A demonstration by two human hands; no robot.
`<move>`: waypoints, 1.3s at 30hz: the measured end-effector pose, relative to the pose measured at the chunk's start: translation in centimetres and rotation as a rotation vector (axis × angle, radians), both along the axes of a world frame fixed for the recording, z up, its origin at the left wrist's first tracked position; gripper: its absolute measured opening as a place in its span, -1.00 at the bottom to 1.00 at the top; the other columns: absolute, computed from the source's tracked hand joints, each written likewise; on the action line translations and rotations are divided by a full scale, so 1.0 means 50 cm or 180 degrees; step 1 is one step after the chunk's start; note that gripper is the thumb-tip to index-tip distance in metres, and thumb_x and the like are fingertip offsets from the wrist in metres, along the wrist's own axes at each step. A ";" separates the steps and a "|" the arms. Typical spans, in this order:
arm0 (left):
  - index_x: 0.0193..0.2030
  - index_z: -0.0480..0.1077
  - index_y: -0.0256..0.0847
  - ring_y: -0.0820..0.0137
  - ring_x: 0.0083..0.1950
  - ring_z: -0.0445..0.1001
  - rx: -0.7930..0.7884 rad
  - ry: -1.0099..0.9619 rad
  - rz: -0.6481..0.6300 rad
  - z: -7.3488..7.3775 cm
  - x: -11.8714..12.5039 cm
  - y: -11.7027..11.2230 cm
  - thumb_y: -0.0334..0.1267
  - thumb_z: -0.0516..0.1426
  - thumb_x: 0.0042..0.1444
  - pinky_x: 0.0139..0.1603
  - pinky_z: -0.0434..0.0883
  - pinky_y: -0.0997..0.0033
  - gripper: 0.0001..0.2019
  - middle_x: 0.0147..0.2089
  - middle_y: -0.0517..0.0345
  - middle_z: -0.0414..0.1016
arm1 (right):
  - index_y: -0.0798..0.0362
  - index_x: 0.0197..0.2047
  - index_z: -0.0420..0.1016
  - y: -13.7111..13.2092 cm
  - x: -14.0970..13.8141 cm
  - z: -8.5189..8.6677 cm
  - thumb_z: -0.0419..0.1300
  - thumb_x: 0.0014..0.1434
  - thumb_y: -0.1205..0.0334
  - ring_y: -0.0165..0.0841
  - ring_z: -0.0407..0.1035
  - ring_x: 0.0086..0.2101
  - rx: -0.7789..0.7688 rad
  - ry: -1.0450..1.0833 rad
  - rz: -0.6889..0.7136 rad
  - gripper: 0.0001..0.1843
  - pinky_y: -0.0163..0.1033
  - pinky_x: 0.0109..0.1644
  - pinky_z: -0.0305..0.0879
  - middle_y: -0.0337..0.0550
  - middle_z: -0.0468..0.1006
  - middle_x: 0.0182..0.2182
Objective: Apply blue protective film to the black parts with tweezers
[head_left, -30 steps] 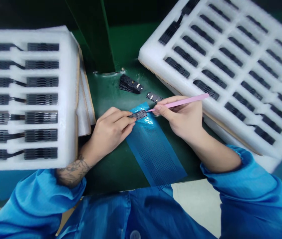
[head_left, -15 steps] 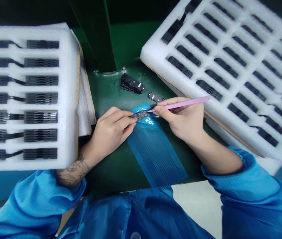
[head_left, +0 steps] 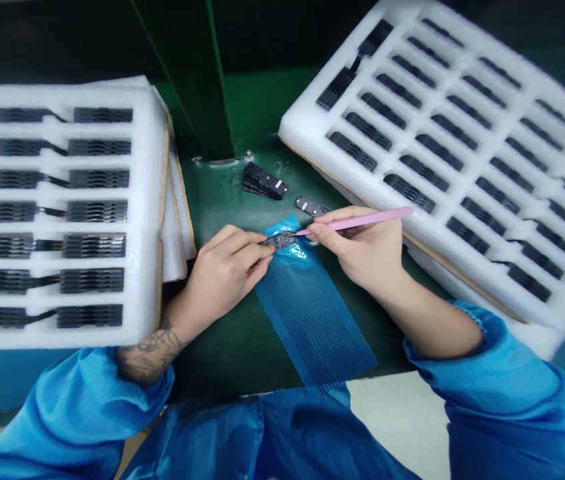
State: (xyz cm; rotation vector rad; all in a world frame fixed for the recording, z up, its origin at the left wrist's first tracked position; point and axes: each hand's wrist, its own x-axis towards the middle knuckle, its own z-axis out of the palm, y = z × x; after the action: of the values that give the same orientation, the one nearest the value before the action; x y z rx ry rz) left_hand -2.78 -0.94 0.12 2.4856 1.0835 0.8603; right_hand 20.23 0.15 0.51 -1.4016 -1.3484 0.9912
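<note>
My left hand pinches the left end of a small dark plastic part with fine cutouts. Between the fingers of my right hand are pink tweezers, whose tip meets the right end of that part. Beneath it lies a blue plastic film sheet, shiny at its far end and dotted with rows of small marks. Just beyond my right fingers is another dark part, partly hidden by them. A fanned stack of similar parts rests farther back.
On the left stands a white foam tray filled with black parts in slots, atop other sheets. A second foam tray sits tilted at the right, also loaded. A dark green post rises from the green bench at the back.
The whole view has shifted slightly, so the trays and bench appear a little lower. Both hands keep their hold, with the tweezers' tip still at the part's right end.
</note>
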 end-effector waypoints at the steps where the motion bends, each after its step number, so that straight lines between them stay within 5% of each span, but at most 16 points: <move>1: -0.13 0.53 -0.26 0.33 -0.08 0.55 -0.0004 -0.0008 0.0008 -0.002 -0.001 0.002 -0.36 0.23 0.25 -0.02 0.55 0.28 -0.92 -0.08 0.06 0.63 | 0.01 -0.36 0.67 0.002 -0.002 -0.001 0.47 0.05 0.22 -0.30 0.55 -0.48 -0.0027 -0.0005 0.0019 -0.90 -0.20 -0.42 0.51 -0.17 0.68 -0.46; 7: -0.12 0.53 -0.21 0.38 -0.06 0.52 0.0005 0.0360 0.0173 0.018 0.004 -0.025 -0.30 0.13 0.34 0.05 0.49 0.34 -0.86 -0.08 0.12 0.63 | -0.11 -0.22 0.70 -0.034 0.036 0.003 0.37 0.19 0.13 -0.22 0.60 -0.34 0.0372 -0.0276 0.0043 -0.90 -0.06 -0.22 0.57 -0.06 0.71 -0.28; 10: 0.00 0.54 -0.18 0.44 0.03 0.51 0.0029 0.0696 -0.0159 0.023 0.003 -0.027 -0.32 -0.02 0.43 0.15 0.43 0.44 -0.71 0.03 0.21 0.62 | -0.29 -0.13 0.69 -0.016 0.075 -0.066 0.28 0.25 0.00 -0.12 0.64 -0.26 0.0598 -0.0340 0.1251 -0.83 -0.03 -0.26 0.56 -0.09 0.71 -0.26; 12: 0.00 0.56 -0.14 0.42 0.03 0.49 -0.0147 0.0902 -0.0054 0.018 -0.003 -0.019 -0.31 -0.07 0.45 0.14 0.43 0.46 -0.65 0.06 0.26 0.60 | -0.37 -0.17 0.69 0.004 0.073 -0.115 0.28 0.24 0.00 -0.06 0.62 -0.10 0.1217 -0.0360 0.1629 -0.86 -0.03 -0.27 0.56 -0.17 0.69 -0.17; 14: 0.00 0.56 -0.15 0.41 0.03 0.48 -0.0250 0.1024 0.0048 0.015 -0.006 -0.016 -0.33 -0.09 0.45 0.15 0.43 0.45 -0.63 0.06 0.24 0.59 | -0.40 -0.16 0.68 0.005 0.060 -0.128 0.24 0.28 0.04 -0.05 0.59 -0.03 0.1662 -0.0543 0.1768 -0.83 -0.02 -0.19 0.57 -0.21 0.69 -0.15; 18: -0.05 0.51 -0.22 0.39 0.03 0.47 -0.0110 0.0888 -0.0137 0.013 0.000 -0.022 -0.31 -0.06 0.44 0.17 0.43 0.43 -0.70 0.00 0.13 0.59 | -0.23 -0.01 0.62 -0.026 0.033 -0.056 0.32 0.23 0.16 -0.03 0.60 -0.09 0.1970 -0.1376 0.1780 -0.74 0.07 0.06 0.49 -0.13 0.70 -0.11; 22: -0.15 0.44 -0.23 0.36 -0.02 0.46 -0.0055 0.0492 -0.0079 0.006 0.001 -0.017 -0.30 0.04 0.40 0.08 0.46 0.37 -0.83 -0.08 0.10 0.59 | -0.07 -0.07 0.57 -0.021 0.009 0.000 0.32 0.21 0.42 -0.14 0.61 -0.10 0.2237 -0.1774 0.1967 -0.75 -0.01 -0.05 0.52 -0.05 0.70 -0.06; 25: -0.18 0.41 -0.22 0.34 -0.06 0.45 -0.0092 0.0247 0.0075 0.002 -0.001 -0.011 -0.32 0.10 0.37 0.01 0.47 0.33 -0.91 -0.09 0.11 0.59 | -0.02 -0.14 0.54 -0.003 0.022 0.005 0.30 0.24 0.44 -0.23 0.61 -0.14 0.2310 -0.1841 0.1803 -0.82 -0.10 -0.12 0.50 -0.08 0.71 -0.13; 30: -0.14 0.47 -0.19 0.25 0.00 0.41 0.0235 0.0463 0.0640 0.008 -0.002 -0.014 -0.39 0.10 0.34 0.03 0.46 0.18 -0.88 0.03 0.07 0.56 | 0.00 -0.11 0.53 0.006 0.053 0.006 0.29 0.24 0.44 -0.22 0.59 -0.13 0.2434 -0.2814 0.0750 -0.81 -0.11 -0.12 0.44 -0.08 0.70 -0.07; 34: -0.07 0.55 -0.11 0.16 0.03 0.40 0.0522 0.0747 0.0935 0.006 0.000 -0.007 -0.39 0.08 0.34 -0.06 0.44 0.13 -0.78 0.09 -0.03 0.52 | 0.03 -0.12 0.52 0.012 0.054 0.007 0.23 0.30 0.39 -0.17 0.57 -0.14 0.2339 -0.3602 0.0765 -0.88 -0.09 -0.18 0.37 -0.10 0.70 -0.07; 39: 0.00 0.54 -0.15 0.00 0.17 0.38 0.0184 0.1022 0.1001 0.008 0.004 -0.001 -0.26 0.07 0.34 0.00 0.41 -0.03 -0.77 0.25 -0.10 0.44 | -0.06 -0.10 0.52 0.003 0.040 0.017 0.28 0.25 0.36 -0.14 0.58 -0.07 0.2310 -0.2505 0.0958 -0.84 -0.02 -0.05 0.43 -0.10 0.71 -0.07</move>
State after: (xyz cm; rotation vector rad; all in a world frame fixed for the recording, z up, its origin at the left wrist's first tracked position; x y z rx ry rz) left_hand -2.58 -1.00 0.54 2.6027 1.6106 0.5852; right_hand 22.21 0.30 1.38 -1.0412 -2.2487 0.0170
